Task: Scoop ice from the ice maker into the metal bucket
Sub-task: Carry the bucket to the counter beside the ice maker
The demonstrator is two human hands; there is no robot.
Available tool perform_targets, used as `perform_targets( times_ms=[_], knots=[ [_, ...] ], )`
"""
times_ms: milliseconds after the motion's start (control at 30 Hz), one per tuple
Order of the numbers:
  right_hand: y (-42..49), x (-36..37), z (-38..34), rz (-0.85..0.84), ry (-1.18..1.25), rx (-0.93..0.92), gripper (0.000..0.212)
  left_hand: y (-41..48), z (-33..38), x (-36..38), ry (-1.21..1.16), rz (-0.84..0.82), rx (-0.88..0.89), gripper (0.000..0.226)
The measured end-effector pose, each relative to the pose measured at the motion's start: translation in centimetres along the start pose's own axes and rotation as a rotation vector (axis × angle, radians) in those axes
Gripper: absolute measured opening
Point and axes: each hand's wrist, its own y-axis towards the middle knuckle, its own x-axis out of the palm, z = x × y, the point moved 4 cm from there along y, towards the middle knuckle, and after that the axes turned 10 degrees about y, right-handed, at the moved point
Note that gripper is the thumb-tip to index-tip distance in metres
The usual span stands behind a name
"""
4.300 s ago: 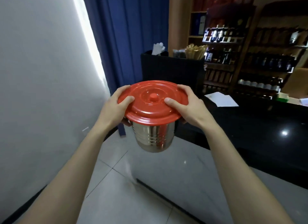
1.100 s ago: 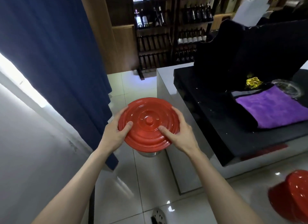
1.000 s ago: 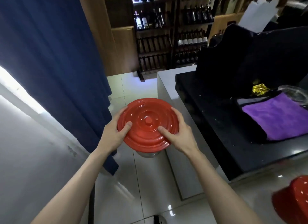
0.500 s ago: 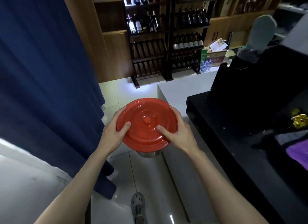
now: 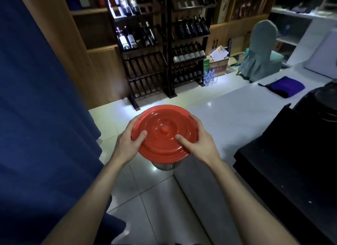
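Blue curtain [image 5: 36, 117] at nine o'clock. At centre, left hand [image 5: 127, 148] and right hand [image 5: 202, 146] grip a red lid [image 5: 164, 133] by its rim, thumbs flat on top, fingers [image 5: 197, 124] curled round the edge. The metal bucket [image 5: 166, 166] hangs beneath, above the floor. Likely stiff, light while empty, slick-sided: the rim is the safest hold. The grip matches half a second ago; the view has swung, showing more pale tabletop [image 5: 237, 120] at two o'clock.

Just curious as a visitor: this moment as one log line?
left hand: grips red lid | right hand: grips red lid | metal bucket: lidded, held in air | scooping: not begun
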Motion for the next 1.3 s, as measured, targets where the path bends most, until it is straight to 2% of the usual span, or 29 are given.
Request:
perform_targets(
  times_ms=[733,1100,1300],
  knots=[
    [23.9,0.6,2.7,0.137,0.019,0.019,0.085,27.1,-1.7,1.6,0.021,-0.051,0.063,0.054],
    [33.2,1.6,4.8,0.244,-0.042,0.083,0.086,39.4,-4.8,3.7,-0.031,-0.17,0.124,0.058],
    [40.3,5.1,4.6,0.346,-0.051,0.105,0.088,48.7,-7.1,2.1,-0.039,-0.227,0.231,0.062]
  ],
)
